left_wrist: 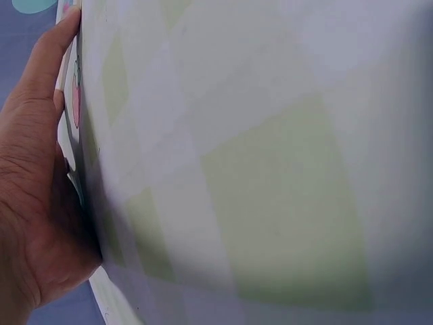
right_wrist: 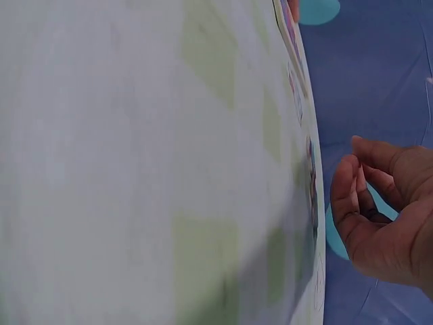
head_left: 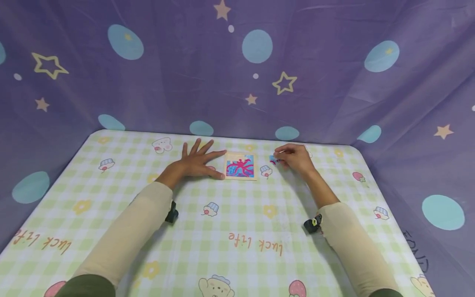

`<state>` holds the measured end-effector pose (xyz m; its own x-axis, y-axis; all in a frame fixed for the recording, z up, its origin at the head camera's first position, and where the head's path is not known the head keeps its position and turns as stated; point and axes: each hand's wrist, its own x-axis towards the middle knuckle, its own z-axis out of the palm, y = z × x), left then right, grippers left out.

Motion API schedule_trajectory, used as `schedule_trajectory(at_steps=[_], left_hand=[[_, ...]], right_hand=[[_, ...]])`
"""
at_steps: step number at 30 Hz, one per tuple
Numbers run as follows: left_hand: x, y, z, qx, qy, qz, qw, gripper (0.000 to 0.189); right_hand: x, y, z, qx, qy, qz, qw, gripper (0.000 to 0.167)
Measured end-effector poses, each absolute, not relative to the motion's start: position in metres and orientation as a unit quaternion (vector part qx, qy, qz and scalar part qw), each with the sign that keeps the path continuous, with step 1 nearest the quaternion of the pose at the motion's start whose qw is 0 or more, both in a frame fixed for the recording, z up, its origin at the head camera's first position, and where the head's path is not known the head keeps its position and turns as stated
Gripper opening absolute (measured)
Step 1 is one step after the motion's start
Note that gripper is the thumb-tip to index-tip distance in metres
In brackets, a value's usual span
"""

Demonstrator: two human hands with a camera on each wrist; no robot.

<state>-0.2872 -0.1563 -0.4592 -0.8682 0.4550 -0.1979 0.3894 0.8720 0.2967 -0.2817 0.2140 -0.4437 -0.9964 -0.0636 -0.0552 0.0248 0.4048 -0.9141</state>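
A square jigsaw puzzle [head_left: 240, 169] in a thin wooden frame lies on the table, showing a pink octopus on blue; bare wood shows along part of its upper side. My left hand [head_left: 197, 161] rests flat beside it with spread fingers, thumb and index fingertips at the frame's left edge. To the right of the frame, blue and pink puzzle pieces [head_left: 273, 159] lie on the cloth, partly hidden by my right hand [head_left: 295, 159]. In the right wrist view that hand hovers above the pieces [right_wrist: 313, 183], fingers loosely curled, thumb near index fingertip, nothing visible between them.
A green-and-white checked cloth [head_left: 237, 222] with cartoon prints covers the table. Behind the table and at its sides hangs a purple curtain [head_left: 193, 82] with stars and blue dots. Dark wrist cameras [head_left: 313, 224] sit on both forearms.
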Motion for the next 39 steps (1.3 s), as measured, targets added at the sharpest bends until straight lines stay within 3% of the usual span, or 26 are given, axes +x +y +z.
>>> schedule_trajectory(at_steps=[16,39], left_hand=[[-0.286,-0.155,-0.455,0.223,0.959,0.122,0.127,0.096],[-0.286,-0.155,-0.454,0.217,0.959,0.125,0.13,0.094]], right_hand=[[-0.272,0.174,-0.447,-0.074,0.79,-0.599,0.107,0.03],[-0.274,0.143,-0.453,-0.091,0.811,-0.556,0.16,0.032]])
